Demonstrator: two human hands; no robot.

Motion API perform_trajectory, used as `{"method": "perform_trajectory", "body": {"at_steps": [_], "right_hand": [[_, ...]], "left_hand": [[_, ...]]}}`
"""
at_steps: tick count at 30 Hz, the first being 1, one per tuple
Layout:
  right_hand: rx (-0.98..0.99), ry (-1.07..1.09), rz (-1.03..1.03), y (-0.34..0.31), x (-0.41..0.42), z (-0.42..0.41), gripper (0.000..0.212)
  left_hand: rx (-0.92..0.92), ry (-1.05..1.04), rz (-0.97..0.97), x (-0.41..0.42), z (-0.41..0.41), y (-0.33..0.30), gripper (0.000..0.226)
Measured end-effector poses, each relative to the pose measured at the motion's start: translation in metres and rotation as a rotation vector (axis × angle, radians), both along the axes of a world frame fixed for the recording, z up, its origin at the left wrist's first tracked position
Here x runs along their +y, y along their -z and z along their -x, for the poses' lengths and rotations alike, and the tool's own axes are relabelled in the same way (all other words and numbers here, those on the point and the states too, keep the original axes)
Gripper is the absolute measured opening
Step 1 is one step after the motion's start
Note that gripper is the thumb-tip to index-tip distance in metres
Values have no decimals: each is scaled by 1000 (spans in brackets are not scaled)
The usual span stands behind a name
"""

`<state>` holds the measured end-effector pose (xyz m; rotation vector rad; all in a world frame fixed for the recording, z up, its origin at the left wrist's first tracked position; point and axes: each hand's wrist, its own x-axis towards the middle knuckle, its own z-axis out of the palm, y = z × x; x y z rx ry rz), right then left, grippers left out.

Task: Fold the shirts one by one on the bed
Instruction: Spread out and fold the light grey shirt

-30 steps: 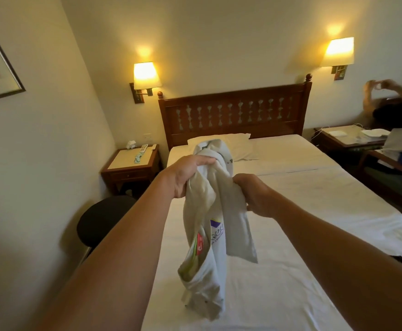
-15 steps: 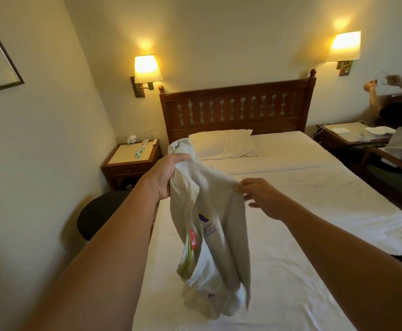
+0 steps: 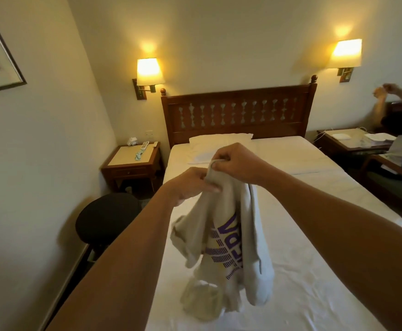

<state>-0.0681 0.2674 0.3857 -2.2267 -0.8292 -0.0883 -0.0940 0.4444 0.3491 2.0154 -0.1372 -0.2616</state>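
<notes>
Left hand (image 3: 190, 185) and right hand (image 3: 235, 163) both pinch the top edge of a crumpled white printed cotton shirt (image 3: 226, 247), which hangs below them over the white-sheeted bed (image 3: 314, 271)

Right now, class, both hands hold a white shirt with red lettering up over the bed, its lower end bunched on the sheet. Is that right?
Not quite: the lettering is purple, not red, as the head view shows. The rest stands: the left hand and right hand both pinch the top of the white shirt over the bed, its lower end bunched on the sheet.
</notes>
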Motion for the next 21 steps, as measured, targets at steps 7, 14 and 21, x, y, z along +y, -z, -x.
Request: {"method": "perform_trajectory", "body": {"at_steps": [7, 14, 21], "right_hand": [[39, 147, 234, 32, -57, -4, 12], [-46, 388, 419, 77, -101, -5, 26], [92, 549, 653, 133, -155, -2, 26]], "left_hand": [[-240, -68, -98, -13, -5, -13, 28], [-269, 42, -361, -14, -8, -34, 28], [-114, 18, -1051, 26, -8, -13, 17]]}}
